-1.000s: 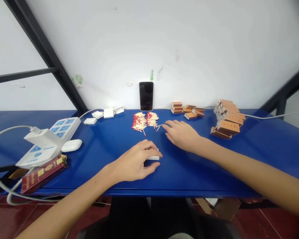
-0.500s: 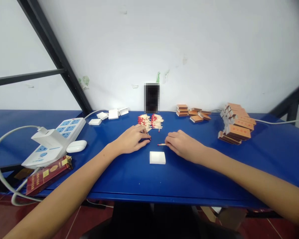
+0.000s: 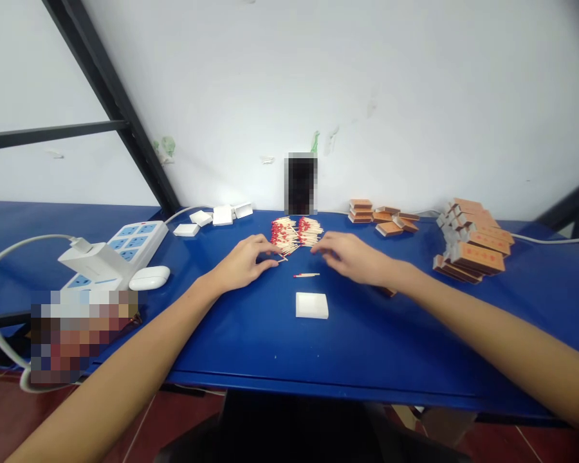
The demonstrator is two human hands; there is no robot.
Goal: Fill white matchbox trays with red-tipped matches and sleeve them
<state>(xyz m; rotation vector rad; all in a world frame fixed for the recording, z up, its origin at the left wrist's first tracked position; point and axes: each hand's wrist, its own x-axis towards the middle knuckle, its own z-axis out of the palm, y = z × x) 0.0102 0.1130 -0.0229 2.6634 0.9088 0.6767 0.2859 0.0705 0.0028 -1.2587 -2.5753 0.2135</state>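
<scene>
My left hand [image 3: 248,262] is at the near left of a pile of red-headed matches [image 3: 284,235]. A match [image 3: 283,258] shows at its thumb and fingertips, which are pinched close together. Beside the second pile of matches [image 3: 309,231] is my right hand [image 3: 350,257], its fingers bent and apart, with nothing visible in them. A few loose matches [image 3: 307,275] lie together on the blue table between the hands, heads to the left. Nearer me is a white matchbox tray [image 3: 311,305].
White trays [image 3: 222,215] lie at the back left. Orange matchbox sleeves [image 3: 361,211] and a larger stack of sleeves [image 3: 477,251] are on the right; part of another sleeve [image 3: 390,292] shows under my right wrist. A power strip [image 3: 137,241] and white case [image 3: 149,278] are on the left.
My right hand has let go of the loose matches and moved up to the right pile. My left hand has drawn slightly left. The view has shifted a little.
</scene>
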